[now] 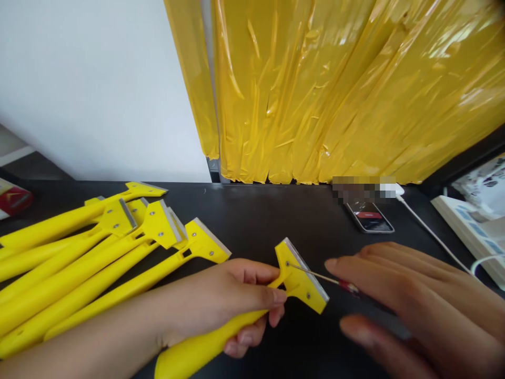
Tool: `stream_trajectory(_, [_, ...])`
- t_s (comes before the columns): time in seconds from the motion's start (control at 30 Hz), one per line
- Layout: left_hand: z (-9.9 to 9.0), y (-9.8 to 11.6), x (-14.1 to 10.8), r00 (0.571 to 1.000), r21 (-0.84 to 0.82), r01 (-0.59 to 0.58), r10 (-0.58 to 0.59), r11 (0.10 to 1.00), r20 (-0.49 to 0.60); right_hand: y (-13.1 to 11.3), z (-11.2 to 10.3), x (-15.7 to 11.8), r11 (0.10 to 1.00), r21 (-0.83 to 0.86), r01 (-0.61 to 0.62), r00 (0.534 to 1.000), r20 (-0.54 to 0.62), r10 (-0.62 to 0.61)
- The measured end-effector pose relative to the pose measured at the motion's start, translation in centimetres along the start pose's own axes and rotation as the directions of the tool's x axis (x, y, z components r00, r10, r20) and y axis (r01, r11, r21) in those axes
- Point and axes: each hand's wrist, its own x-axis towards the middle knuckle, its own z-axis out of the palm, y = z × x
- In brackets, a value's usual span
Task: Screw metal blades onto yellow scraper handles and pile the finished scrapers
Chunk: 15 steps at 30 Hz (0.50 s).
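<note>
A yellow scraper (302,279) with a metal blade edge lies in my left hand (248,297), whose fingers wrap round the handle just below the head. From the right, my right hand (418,300) holds a screwdriver (347,287); its handle is partly hidden by the fingers. The thin shaft reaches left across the scraper head, and its tip meets the upper screw. A second screw shows lower on the same head. Several more yellow scrapers (98,247) are piled at the left, their heads pointing right.
A phone (371,217) lies on the black table (244,210) near a white cable (430,231). At the right is a white power strip (469,237). Yellow plastic sheeting (315,95) hangs behind the table, beside a white panel (106,89). A red and white object (13,200) sits far left.
</note>
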Motion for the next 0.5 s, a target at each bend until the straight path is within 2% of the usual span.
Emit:
stream_trajectory(0.13, [0.3,-0.3,0.1,0.999,0.042,-0.020,0.022,0.999,-0.047,0.1,0.1,-0.1,0.990,0.065,-0.129,0.992,0.016,0.128])
stream_trajectory(0.2, [0.3,-0.5,0.2,0.998,0.042,-0.026,0.029,0.999,-0.061,0.3,0.1,0.0,0.989,0.084,-0.124,0.992,0.043,0.120])
stream_trajectory(0.3, [0.4,-0.5,0.1,0.998,0.087,-0.014,0.019,0.996,-0.062,0.6,0.1,-0.1,0.994,0.054,-0.097,0.995,0.009,0.097])
stream_trajectory(0.4, [0.4,-0.4,0.1,0.998,0.188,0.028,-0.016,0.982,-0.061,0.7,0.2,-0.6,0.987,0.023,-0.156,0.988,0.010,0.156])
stream_trajectory(0.5, [0.5,-0.6,0.1,0.997,0.207,0.024,-0.008,0.978,-0.077,0.5,0.2,-1.2,0.977,0.051,-0.208,0.978,0.040,0.206])
